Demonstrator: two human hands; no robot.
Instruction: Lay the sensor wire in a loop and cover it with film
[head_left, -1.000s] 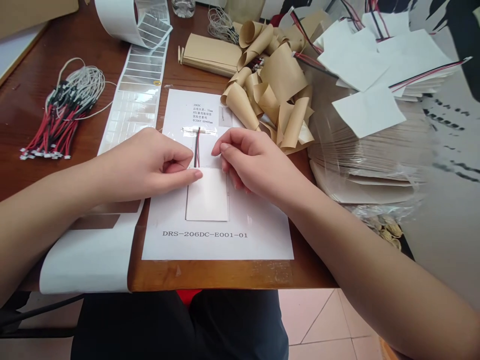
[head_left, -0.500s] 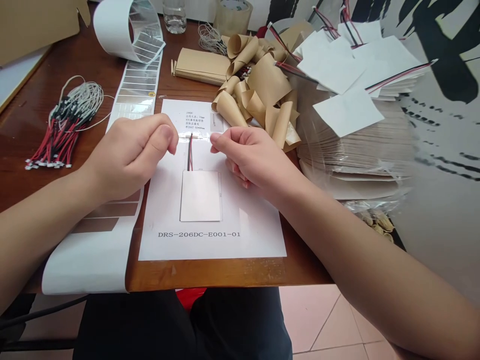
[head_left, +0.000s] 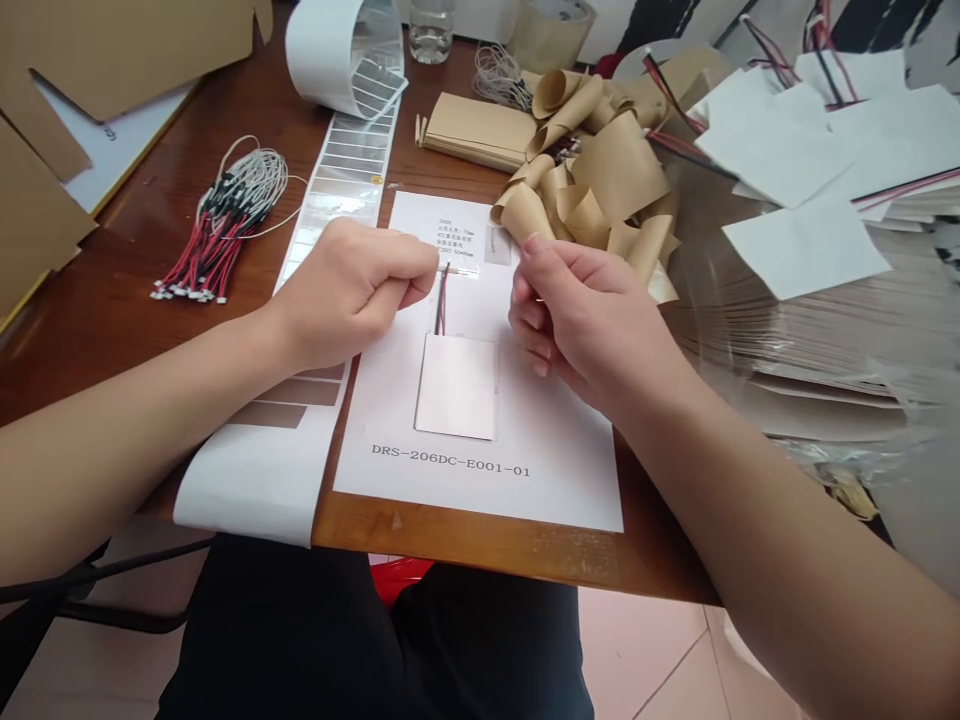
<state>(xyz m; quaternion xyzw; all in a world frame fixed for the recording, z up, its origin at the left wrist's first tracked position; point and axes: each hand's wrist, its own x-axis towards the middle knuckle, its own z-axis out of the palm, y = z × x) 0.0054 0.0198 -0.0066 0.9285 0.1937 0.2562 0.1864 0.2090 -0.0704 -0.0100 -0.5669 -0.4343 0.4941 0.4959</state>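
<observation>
My left hand (head_left: 367, 285) is closed in a fist over the left edge of the printed white sheet (head_left: 390, 460), its fingertips beside a small clear strip (head_left: 466, 271). What its curled fingers hold, if anything, is hidden. My right hand (head_left: 581, 315) hangs over the sheet's right side, thumb and forefinger pinched, other fingers curled; I cannot make out anything between them. Between the hands lies a flat white rectangular pad (head_left: 457, 388). Black and red wires (head_left: 441, 303) run from its top edge up to the clear strip.
Left of the sheet is a long label strip (head_left: 247, 500), its roll (head_left: 322, 60) behind. Further left lie bundled red-black leads (head_left: 206, 235) and cardboard (head_left: 150, 50). Curled brown papers (head_left: 619, 170), a flat brown stack (head_left: 476, 130) and bagged white pads (head_left: 810, 350) stand behind and right.
The view has swung left, so the table things sit further right. My right hand has drawn back rightward from the clear strip, widening the gap between my hands. Both hands stay closed.
</observation>
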